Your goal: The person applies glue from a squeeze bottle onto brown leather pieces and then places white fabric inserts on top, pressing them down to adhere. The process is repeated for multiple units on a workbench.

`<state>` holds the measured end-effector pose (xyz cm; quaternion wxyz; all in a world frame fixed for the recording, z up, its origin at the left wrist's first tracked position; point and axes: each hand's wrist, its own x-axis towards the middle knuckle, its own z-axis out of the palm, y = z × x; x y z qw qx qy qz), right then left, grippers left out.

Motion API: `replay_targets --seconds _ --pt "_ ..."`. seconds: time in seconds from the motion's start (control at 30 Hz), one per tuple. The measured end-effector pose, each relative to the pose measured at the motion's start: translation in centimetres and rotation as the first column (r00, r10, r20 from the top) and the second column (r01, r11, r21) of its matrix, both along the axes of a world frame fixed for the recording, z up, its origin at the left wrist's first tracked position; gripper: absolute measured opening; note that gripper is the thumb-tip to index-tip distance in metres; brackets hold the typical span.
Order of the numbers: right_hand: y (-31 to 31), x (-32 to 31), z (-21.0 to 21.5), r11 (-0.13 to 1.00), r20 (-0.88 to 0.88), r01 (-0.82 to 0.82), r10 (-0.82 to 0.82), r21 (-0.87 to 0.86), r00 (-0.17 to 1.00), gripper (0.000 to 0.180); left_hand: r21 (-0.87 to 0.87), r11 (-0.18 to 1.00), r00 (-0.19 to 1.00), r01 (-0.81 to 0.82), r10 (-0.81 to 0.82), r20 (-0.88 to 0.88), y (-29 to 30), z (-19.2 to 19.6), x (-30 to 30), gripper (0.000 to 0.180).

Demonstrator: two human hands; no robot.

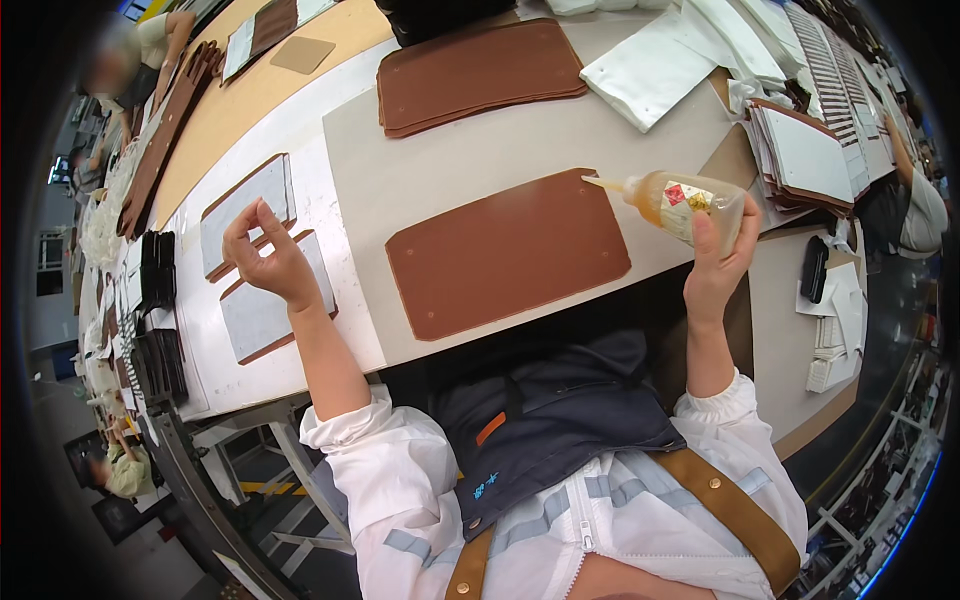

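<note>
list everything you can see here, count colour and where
leather panel: 1, brown, flat on the grey board in front
panel stack: 1 stack, brown, far side of the board
grey board: 1, under the panel
grey pieces with brown edges: 2, left on the table
white folded pieces: several, top right
squeeze bottle: 1, clear with amber liquid, in the right hand
left hand: raised, holding nothing
right hand: gripping the bottle

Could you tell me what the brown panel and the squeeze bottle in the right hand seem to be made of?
Brown panel: probably leather or imitation leather, judging by its matte, smooth, flat surface and small punched holes. Squeeze bottle, held by the right hand: apparently soft translucent plastic, with amber liquid showing through.
</note>
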<state>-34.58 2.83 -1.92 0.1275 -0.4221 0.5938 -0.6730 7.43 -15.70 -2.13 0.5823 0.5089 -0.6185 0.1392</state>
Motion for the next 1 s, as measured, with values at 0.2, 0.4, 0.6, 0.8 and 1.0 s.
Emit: replay_targets --seconds 0.2,0.4,0.6,0.8,1.0 --pt "0.0 2.3 0.6 0.999 -0.069 -0.049 0.049 0.007 0.996 0.055 -0.012 1.000 1.000 0.009 -0.009 0.007 0.1 0.2 -0.3 0.005" --pt "-0.5 4.4 0.7 0.993 -0.121 -0.119 0.120 0.019 0.985 0.057 -0.033 0.999 1.000 0.021 -0.020 0.014 0.3 0.5 -0.4 0.004" --pt "-1.2 6.4 0.4 0.981 -0.161 -0.190 0.196 0.046 0.967 0.059 -0.088 0.996 0.999 0.021 -0.019 0.031 0.3 0.9 -0.6 0.006" --pt "-2.1 8.8 0.5 0.962 -0.187 -0.270 0.275 0.050 0.943 0.060 -0.091 0.996 0.997 0.003 0.005 0.083 0.5 1.2 -0.2 0.004" --pt "-3.0 11.4 0.6 0.920 -0.174 -0.390 0.392 0.044 0.904 0.062 -0.142 0.989 0.997 0.032 -0.022 0.075 0.3 1.5 -0.3 0.004"
